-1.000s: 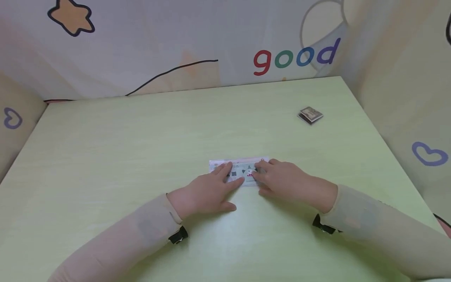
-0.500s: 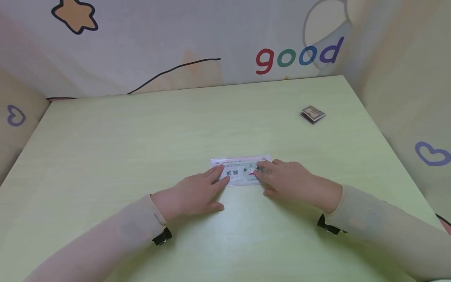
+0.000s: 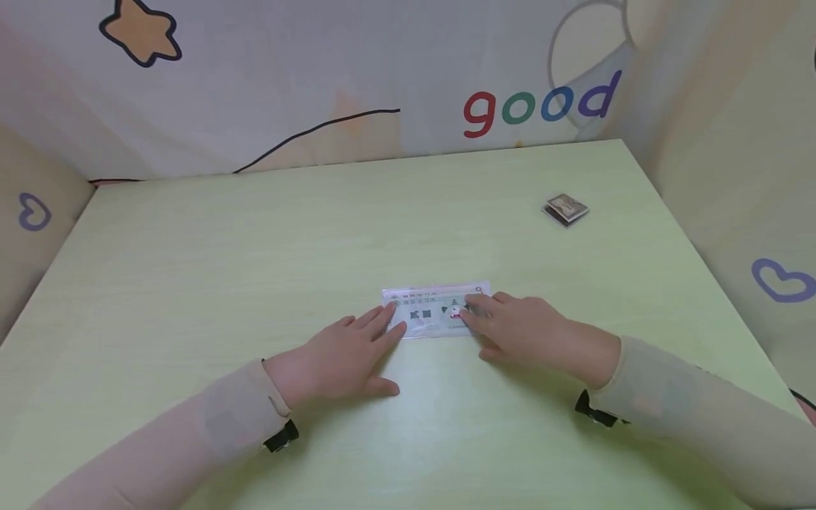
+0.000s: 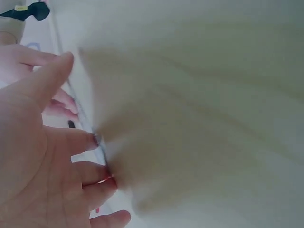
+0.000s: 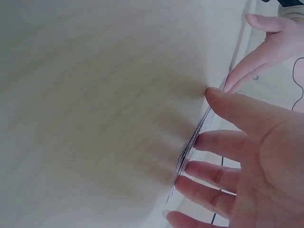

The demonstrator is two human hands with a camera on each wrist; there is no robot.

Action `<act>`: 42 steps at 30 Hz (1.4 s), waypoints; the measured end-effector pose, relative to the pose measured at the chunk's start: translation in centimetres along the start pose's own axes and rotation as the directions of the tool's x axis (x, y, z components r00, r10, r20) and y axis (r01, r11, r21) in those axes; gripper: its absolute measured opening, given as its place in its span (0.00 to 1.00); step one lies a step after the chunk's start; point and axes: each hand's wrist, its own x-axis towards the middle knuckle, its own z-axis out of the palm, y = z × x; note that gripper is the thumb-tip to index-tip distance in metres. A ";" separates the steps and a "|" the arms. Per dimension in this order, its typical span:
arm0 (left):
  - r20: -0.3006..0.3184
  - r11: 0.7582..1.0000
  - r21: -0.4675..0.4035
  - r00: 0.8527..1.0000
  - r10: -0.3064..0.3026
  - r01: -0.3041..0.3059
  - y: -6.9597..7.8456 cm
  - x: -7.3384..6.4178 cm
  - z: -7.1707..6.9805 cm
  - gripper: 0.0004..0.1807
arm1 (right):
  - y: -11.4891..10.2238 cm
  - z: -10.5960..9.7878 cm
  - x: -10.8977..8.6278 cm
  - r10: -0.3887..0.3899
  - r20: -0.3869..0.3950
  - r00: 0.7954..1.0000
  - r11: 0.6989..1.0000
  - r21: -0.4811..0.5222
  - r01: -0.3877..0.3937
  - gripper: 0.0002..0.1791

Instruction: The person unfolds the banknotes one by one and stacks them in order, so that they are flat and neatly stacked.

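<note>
A flat, pale, rectangular printed packet (image 3: 426, 326) with a glossy surface lies on the table. Two dark square codes and a small cartoon face show on it. My left hand (image 3: 338, 360) rests its straight fingertips on the packet's left end, with the thumb spread out on the table. At the right end, the fingertips of my right hand (image 3: 525, 329) press on the packet beside the cartoon face. Seen from the right wrist, the packet's edge (image 5: 190, 145) looks thin and layered under the extended fingers. What material it is, I cannot tell.
A small folded brown-and-white card or booklet (image 3: 566, 208) lies at the back right of the pale green table (image 3: 223, 269). Printed cloth walls (image 3: 306, 64) stand along the back and both sides.
My left hand has slid left and toward me, from the packet's middle to its left end, uncovering the square codes. The right hand stays nearly where it was.
</note>
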 end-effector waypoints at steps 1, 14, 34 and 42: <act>0.009 1.000 -0.002 1.000 -0.004 0.004 0.0 -0.1 0.0 0.48 | 0.0 0.0 0.0 -0.001 0.005 1.000 1.000 0.000 0.001 0.33; 0.002 1.000 0.008 1.000 0.018 -0.018 -0.1 0.3 -0.5 0.49 | -2.9 -0.4 1.5 -0.101 0.123 0.987 0.991 0.098 0.089 0.37; -0.048 0.999 0.004 0.997 0.052 -0.052 -0.4 0.4 -0.7 0.47 | -2.1 -0.4 3.1 0.084 0.087 0.993 0.996 0.019 -0.086 0.43; -0.126 0.996 0.055 0.989 0.080 -0.074 -0.5 0.7 -0.5 0.42 | 1.3 -0.3 1.0 0.183 0.089 0.979 0.968 0.156 -0.195 0.40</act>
